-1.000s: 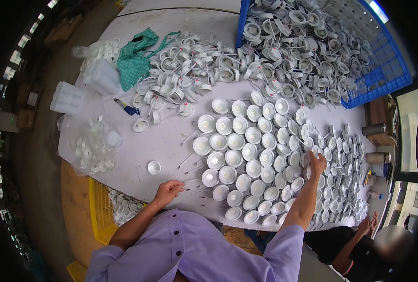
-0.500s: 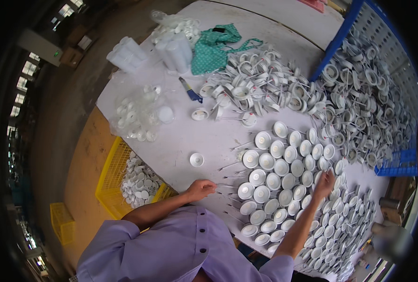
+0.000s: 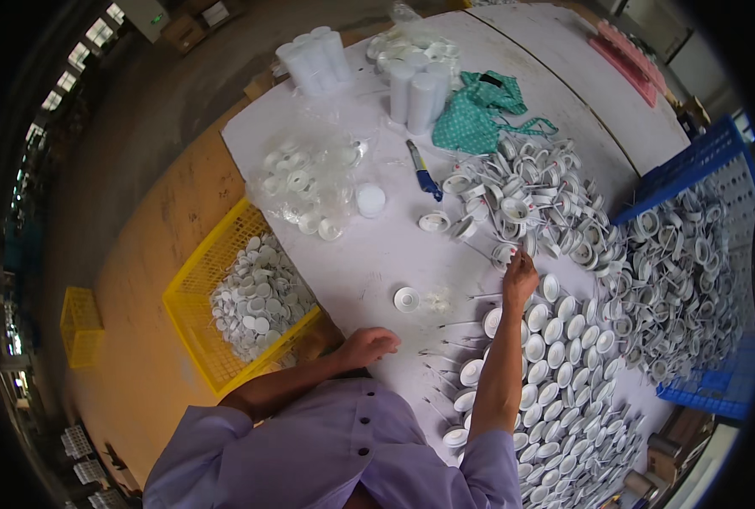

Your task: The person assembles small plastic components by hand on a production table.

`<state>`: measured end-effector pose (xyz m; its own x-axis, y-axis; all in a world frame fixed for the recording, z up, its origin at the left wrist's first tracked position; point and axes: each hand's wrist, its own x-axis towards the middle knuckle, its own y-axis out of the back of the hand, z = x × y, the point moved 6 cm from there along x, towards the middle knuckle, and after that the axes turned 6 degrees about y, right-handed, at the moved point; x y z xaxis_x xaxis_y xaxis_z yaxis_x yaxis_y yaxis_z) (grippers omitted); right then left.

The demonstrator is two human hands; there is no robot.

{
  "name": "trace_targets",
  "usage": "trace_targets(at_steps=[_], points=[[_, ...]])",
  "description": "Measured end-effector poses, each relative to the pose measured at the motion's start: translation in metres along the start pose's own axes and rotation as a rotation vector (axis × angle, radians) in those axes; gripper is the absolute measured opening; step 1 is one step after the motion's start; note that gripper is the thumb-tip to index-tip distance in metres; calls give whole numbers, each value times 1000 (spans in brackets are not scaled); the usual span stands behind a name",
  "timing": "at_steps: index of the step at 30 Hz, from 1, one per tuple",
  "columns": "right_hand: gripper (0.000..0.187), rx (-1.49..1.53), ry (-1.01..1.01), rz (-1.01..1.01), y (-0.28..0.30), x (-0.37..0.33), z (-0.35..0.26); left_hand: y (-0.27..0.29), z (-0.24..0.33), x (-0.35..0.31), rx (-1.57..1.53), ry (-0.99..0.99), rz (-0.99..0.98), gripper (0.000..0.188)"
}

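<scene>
My right hand (image 3: 521, 278) reaches to the near edge of a heap of loose white lamp housings (image 3: 555, 204). Its fingertips close on a round white lamp housing (image 3: 503, 255) with a red spot. Below that arm stand rows of white round downlights (image 3: 555, 356), with wires trailing left; the forearm hides some of them. Near the table's front edge, my left hand (image 3: 369, 347) is loosely closed, with nothing visible in it. A single white ring-shaped part (image 3: 406, 299) lies on the table ahead of the left hand.
A yellow crate (image 3: 216, 254) of white discs stands left. Clear bags (image 3: 301, 178) of white rings, stacked white cylinders (image 3: 314, 61), a blue-handled cutter (image 3: 424, 172) and a green cloth (image 3: 471, 119) are farther back. A blue crate (image 3: 691, 170) with spilling housings is at right.
My right hand has moved from the rows of downlights up and left to the lamp housing at the heap. My left hand stays near the table edge. The view has shifted.
</scene>
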<state>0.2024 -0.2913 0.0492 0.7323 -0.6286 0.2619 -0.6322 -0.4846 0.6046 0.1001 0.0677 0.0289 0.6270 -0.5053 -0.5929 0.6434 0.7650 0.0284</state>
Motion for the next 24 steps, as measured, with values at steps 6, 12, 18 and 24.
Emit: trace_targets(at_steps=[6, 12, 18, 24], points=[[25, 9, 156, 125, 30, -68, -66, -23, 59, 30, -329, -71, -266, 32], [23, -48, 557, -3, 53, -159, -171, -39, 99, 63, -824, 222, -467, 64], [34, -91, 762, -132, 49, -224, -200, -35, 107, 45, -922, 345, -574, 72], [38, -66, 710, -230, 33, -239, -207, -4, 104, 37, -908, -43, -622, 39]])
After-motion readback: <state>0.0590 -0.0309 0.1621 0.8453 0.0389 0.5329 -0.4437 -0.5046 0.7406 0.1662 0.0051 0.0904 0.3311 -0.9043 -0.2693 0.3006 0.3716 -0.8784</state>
